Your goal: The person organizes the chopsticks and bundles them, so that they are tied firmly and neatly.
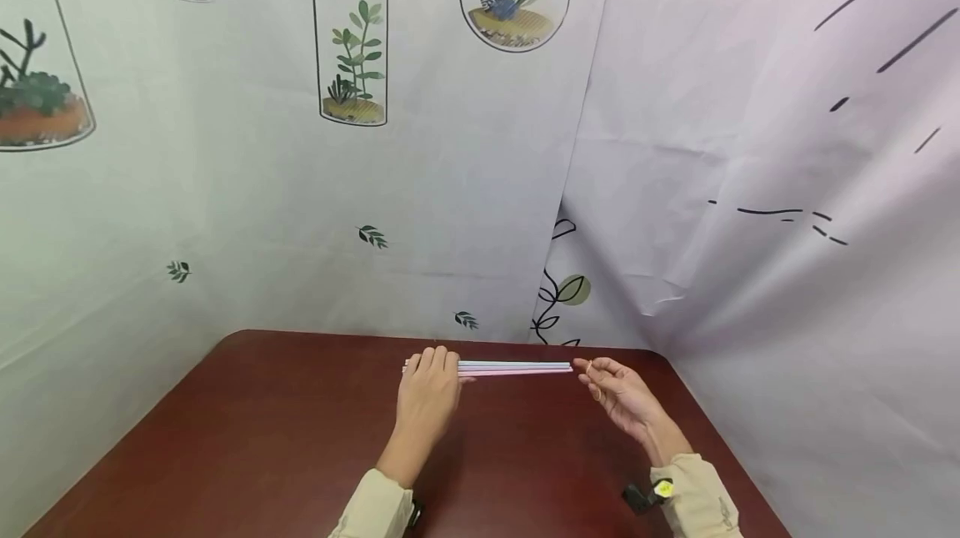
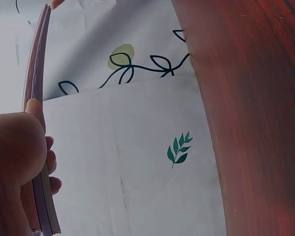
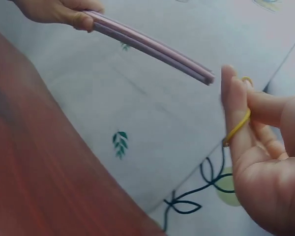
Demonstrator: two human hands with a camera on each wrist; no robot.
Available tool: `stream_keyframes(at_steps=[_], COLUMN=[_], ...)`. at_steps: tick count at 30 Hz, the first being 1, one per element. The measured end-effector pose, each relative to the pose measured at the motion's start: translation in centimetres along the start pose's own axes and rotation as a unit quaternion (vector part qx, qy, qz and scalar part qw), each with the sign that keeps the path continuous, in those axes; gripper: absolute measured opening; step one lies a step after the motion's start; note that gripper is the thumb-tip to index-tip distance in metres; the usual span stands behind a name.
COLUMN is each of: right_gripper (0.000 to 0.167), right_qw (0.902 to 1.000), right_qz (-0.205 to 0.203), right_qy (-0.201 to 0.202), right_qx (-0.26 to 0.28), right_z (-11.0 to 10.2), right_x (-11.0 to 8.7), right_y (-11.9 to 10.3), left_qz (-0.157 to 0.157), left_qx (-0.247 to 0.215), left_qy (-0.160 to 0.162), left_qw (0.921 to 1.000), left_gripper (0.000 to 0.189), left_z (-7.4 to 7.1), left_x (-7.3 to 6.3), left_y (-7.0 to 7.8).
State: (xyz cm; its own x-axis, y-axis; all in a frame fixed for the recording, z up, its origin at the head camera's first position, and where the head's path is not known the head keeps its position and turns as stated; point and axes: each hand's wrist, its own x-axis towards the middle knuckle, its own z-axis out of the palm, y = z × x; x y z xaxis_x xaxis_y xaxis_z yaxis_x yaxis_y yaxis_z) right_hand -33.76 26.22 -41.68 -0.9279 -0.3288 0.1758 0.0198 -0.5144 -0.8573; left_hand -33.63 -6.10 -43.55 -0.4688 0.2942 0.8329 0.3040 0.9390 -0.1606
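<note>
Several rods (image 3: 152, 48), partly hidden by gripping left fingers (image 1: 431, 360), right fingers (image 3: 229, 93) pinching yellow band (image 3: 239, 127)

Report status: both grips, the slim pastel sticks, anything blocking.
Left grip holding bundled slim pastel sticks. Right grip near their free ends, holding thin yellow elastic-looking loop. Loop not around sticks. No obstruction visible.

Reddish-brown wood-grain table (image 1: 262, 429) with rounded far corners. White fabric backdrop (image 1: 262, 188) behind it, creased at right. Printed on the fabric: a bottle terrarium (image 1: 352, 62); a round terrarium (image 1: 514, 0) to its right; lower, small green leaf sprigs (image 1: 372, 236) and a black-outlined vine (image 1: 551, 298).
</note>
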Motion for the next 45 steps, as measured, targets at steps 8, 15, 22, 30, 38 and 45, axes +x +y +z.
stream_keyframes(at_steps=[8, 15, 22, 30, 38, 45], right_gripper=[0.04, 0.025, 0.029, 0.063, 0.067, 0.06], right_qw=[0.9907, 0.9971, 0.9639, 0.821, 0.7079, 0.6506], right_qz=[-0.032, -0.053, -0.111, -0.128, -0.181, -0.31], right_qy=[-0.067, -0.048, -0.02, -0.093, -0.13, -0.146], right_qx=[0.114, 0.025, -0.241, -0.549, -0.67, -0.678], right_z=[-0.1, 0.4, 1.8, 5.2, 6.2, 6.6], right_x=[0.5, 0.4, 1.2, 3.6, 3.5, 2.4], right_y=[1.0, 1.4, 0.7, 0.0, 0.5, 1.0], left_qz=[0.002, 0.002, 0.005, 0.007, 0.002, 0.0], left_qx=[-0.002, -0.007, -0.013, -0.007, 0.002, 0.001], left_qy=[-0.006, -0.006, -0.019, -0.041, -0.048, -0.058], left_qw=[1.0, 1.0, 0.9997, 0.9991, 0.9988, 0.9983], left_gripper=[0.034, 0.034, 0.035, 0.036, 0.036, 0.039], left_z=[-0.5, -0.6, -0.8, -1.0, -1.3, -1.2], left_x=[0.2, 0.1, -0.1, 0.0, -0.5, -0.2], left_y=[-0.1, -0.2, 0.0, 0.5, 0.4, 0.5])
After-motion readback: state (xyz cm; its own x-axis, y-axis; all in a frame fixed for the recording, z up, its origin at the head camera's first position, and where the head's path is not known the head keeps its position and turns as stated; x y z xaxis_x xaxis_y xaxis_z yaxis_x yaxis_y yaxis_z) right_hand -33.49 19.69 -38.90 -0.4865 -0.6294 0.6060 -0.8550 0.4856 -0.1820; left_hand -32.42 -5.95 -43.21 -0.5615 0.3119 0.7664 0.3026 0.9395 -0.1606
